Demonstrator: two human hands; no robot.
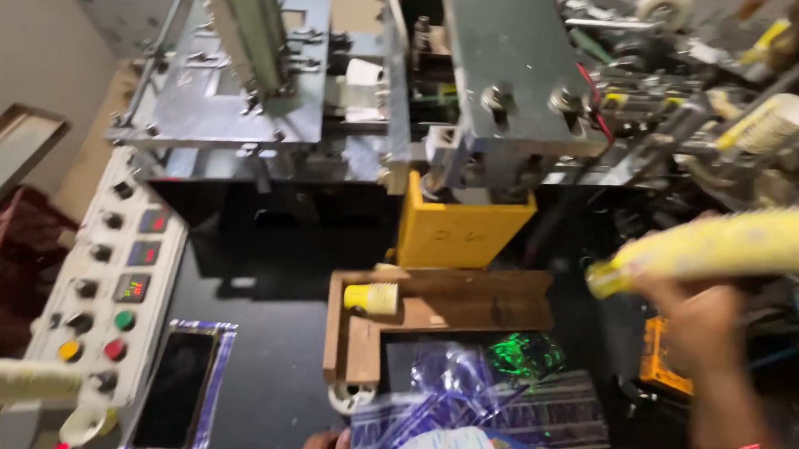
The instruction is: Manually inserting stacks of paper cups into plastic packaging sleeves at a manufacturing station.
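Right hand [702, 329]: blurred, grip closed on long yellow cup stack [722, 248].
Left hand [325, 447]: only fingertips at bottom edge, grip can't tell.
Tray [432, 308]: single cup [371, 297] lying inside.

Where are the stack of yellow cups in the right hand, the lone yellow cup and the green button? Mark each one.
stack of yellow cups [731, 246], head view, middle of the stack.
lone yellow cup [371, 298], head view, its side wall.
green button [124, 320], head view, its cap.

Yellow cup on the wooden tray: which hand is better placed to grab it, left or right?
Left, probably. The right hand is raised and already gripping a long yellow cup stack, blurred. The left hand shows only at the bottom edge, seemingly empty, roughly below the single yellow cup lying on the wooden tray.
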